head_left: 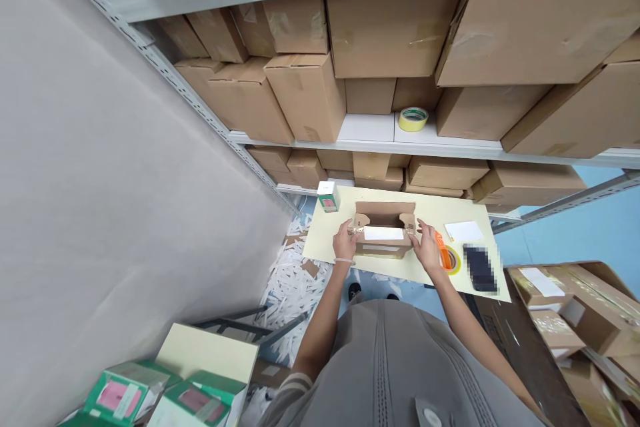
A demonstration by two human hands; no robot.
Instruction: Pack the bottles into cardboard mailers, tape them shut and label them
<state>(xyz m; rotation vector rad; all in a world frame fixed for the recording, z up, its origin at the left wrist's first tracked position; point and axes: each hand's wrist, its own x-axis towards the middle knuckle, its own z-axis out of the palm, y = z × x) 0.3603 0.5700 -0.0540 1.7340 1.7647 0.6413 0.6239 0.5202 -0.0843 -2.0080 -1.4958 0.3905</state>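
A small cardboard box [384,248] stands with its top open on the pale yellow table, a white label on the flap nearest me. My left hand [345,241] grips its left end, fingers at the corner of the flap. At the opposite end, the fingers of my right hand [426,250] hold the right corner. From this angle I cannot make out what is inside the box. Close to my right wrist are an orange tape dispenser [443,252] and a roll of clear yellowish tape [454,260]. A white and green product box [328,196] stands at the table's far left corner.
White paper [464,231] and a dark, blurred-out flat object [480,268] lie on the table's right [500,280]. Shelves with cartons [305,97] and a yellow tape roll [413,119] rise behind. Paper strips [290,300] cover the floor at left; opened cartons [585,320] stand at right.
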